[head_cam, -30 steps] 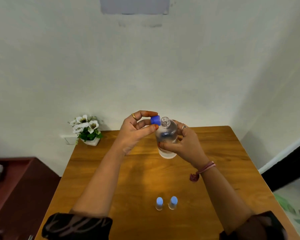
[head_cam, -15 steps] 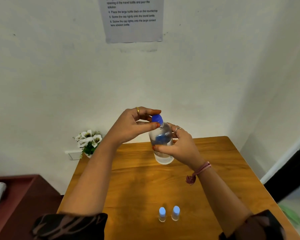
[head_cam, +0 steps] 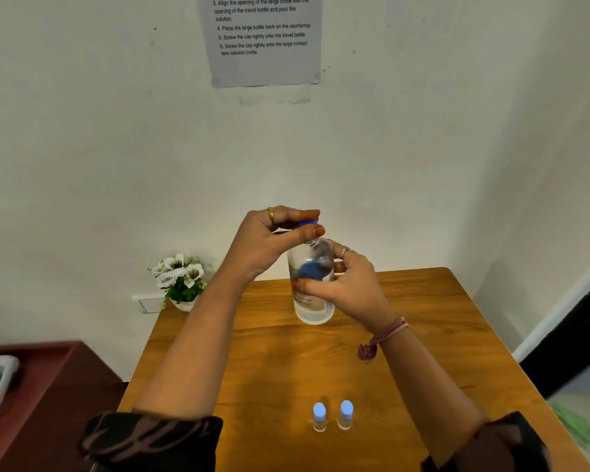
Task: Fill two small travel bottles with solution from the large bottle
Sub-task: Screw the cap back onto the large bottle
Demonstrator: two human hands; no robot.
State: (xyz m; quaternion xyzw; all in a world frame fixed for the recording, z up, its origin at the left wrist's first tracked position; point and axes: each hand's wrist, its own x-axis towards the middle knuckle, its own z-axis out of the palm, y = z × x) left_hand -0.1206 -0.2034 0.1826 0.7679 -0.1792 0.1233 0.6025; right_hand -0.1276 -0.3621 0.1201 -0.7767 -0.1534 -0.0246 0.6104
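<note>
A large clear bottle (head_cam: pixel 312 301) with a blue and white label is held above the wooden table (head_cam: pixel 423 318), tilted slightly. My right hand (head_cam: pixel 349 289) wraps around its body. My left hand (head_cam: pixel 273 238) pinches the blue cap (head_cam: pixel 307 223), which sits on the bottle's neck. Two small travel bottles with light-blue caps stand side by side near the table's front: one on the left (head_cam: pixel 319 416), one on the right (head_cam: pixel 345 413). Both hands are well behind and above them.
A small white pot of white flowers (head_cam: pixel 181 279) stands at the table's back left corner by the wall. A printed instruction sheet (head_cam: pixel 264 39) hangs on the wall. A dark red cabinet (head_cam: pixel 48 386) sits to the left, below table height.
The blue cap, held beside the open neck a second ago, now sits on the bottle's neck under my left fingers. The view has tilted upward, revealing the instruction sheet.
</note>
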